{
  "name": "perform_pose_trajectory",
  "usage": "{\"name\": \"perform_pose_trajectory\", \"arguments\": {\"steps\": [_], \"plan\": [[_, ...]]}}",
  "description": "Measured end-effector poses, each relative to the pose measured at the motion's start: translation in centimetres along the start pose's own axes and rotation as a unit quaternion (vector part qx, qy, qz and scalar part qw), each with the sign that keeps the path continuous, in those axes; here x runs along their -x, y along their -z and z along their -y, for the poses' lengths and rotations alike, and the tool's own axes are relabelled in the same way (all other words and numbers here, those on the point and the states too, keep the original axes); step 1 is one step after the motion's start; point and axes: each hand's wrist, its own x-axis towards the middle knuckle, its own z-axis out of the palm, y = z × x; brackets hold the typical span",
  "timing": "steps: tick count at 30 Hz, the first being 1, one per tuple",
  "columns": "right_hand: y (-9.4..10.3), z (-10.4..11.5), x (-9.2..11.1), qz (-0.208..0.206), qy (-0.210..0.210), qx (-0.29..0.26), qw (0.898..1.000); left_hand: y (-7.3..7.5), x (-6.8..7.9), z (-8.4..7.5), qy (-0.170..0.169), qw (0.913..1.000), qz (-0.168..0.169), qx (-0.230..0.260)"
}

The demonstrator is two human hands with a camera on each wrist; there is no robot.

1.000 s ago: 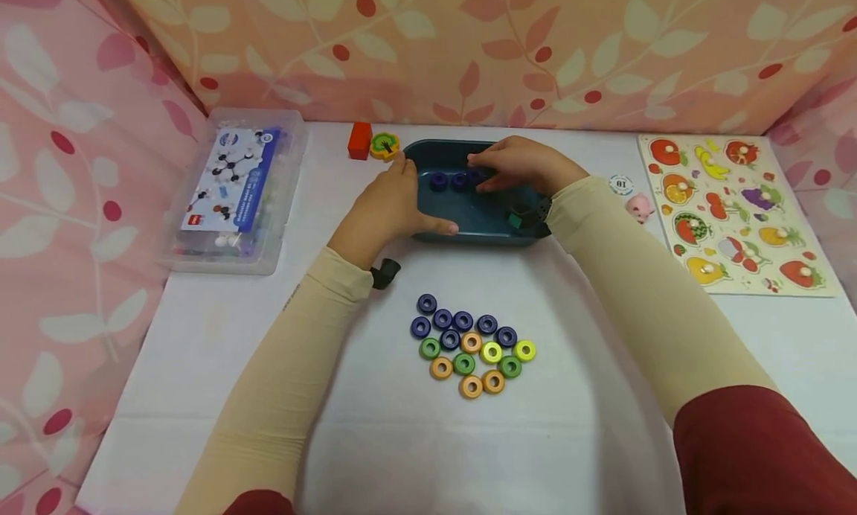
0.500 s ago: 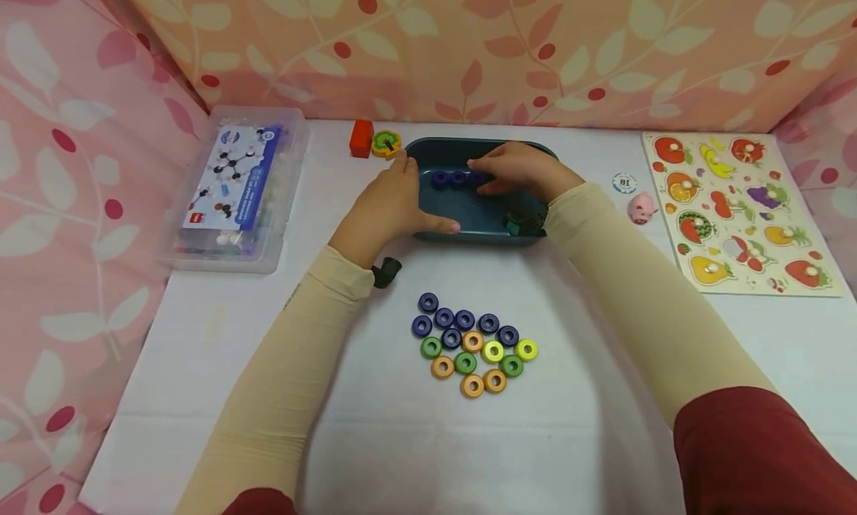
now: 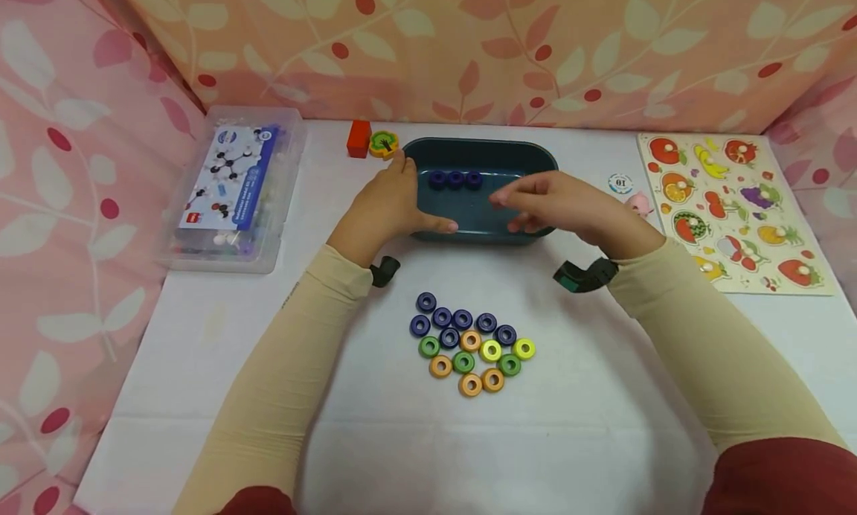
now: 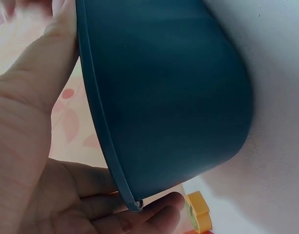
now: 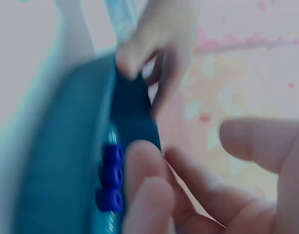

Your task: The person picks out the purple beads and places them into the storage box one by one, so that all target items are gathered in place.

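A dark teal plastic tray (image 3: 498, 236) stands at the back of the table. Three dark blue ring beads (image 3: 456, 179) form a row inside it, also visible in the right wrist view as blue beads (image 5: 111, 178). My left hand (image 3: 384, 206) grips the tray's left end, thumb on the near rim and fingers toward the far side; the left wrist view has the tray wall (image 4: 164, 97) close up. Over the tray's right part hovers my right hand (image 3: 559, 202), fingers loosely bent and holding nothing, slightly blurred in its wrist view.
Several blue, green, orange and yellow beads (image 3: 463, 362) lie in front of the tray. A clear molecule-kit box (image 3: 230, 195) is at left, a red block (image 3: 358, 139) and tree piece (image 3: 384, 144) behind. At right are a token (image 3: 620, 184), pink pig (image 3: 639, 203) and fruit puzzle (image 3: 736, 210).
My right hand has let go of the third blue bead, leaving it in the row, and has drawn back to the right and nearer. The left hand stays on the tray.
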Motion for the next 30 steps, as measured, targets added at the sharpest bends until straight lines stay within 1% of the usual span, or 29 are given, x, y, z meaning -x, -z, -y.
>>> {"name": "perform_pose_trajectory", "arguments": {"steps": [2,4,8,10,13,18,26,30], "plan": [[-1.2,-0.7,1.2,0.031,0.014,0.015,0.999,0.1,0.1,-0.1,0.0,1.0,0.0,0.0],[-2.7,-1.6,1.8,0.061,0.022,0.03,0.997,0.1,0.1,-0.2,0.001,1.0,0.0,0.0],[-5.7,-3.4,2.0,0.11,0.03,0.054,0.992,0.2,0.1,-0.2,0.002,1.0,-0.003,-0.001],[-6.9,-4.2,1.9,0.121,0.037,0.063,0.99,0.2,0.2,-0.2,0.003,1.0,-0.004,0.0],[-8.2,-5.0,1.6,0.118,0.048,0.074,0.989,0.1,0.1,-0.1,0.002,1.0,-0.002,0.003],[-8.8,-5.4,1.3,0.103,0.066,0.083,0.989,0.0,0.0,-0.1,0.002,1.0,-0.004,0.006],[-8.7,-5.4,1.2,0.113,0.059,0.061,0.99,-0.1,0.1,0.0,-0.004,0.9999,-0.007,0.008],[-8.5,-4.9,1.2,0.113,0.058,0.073,0.989,0.0,0.2,-0.1,-0.002,0.9999,-0.007,0.01]]}}
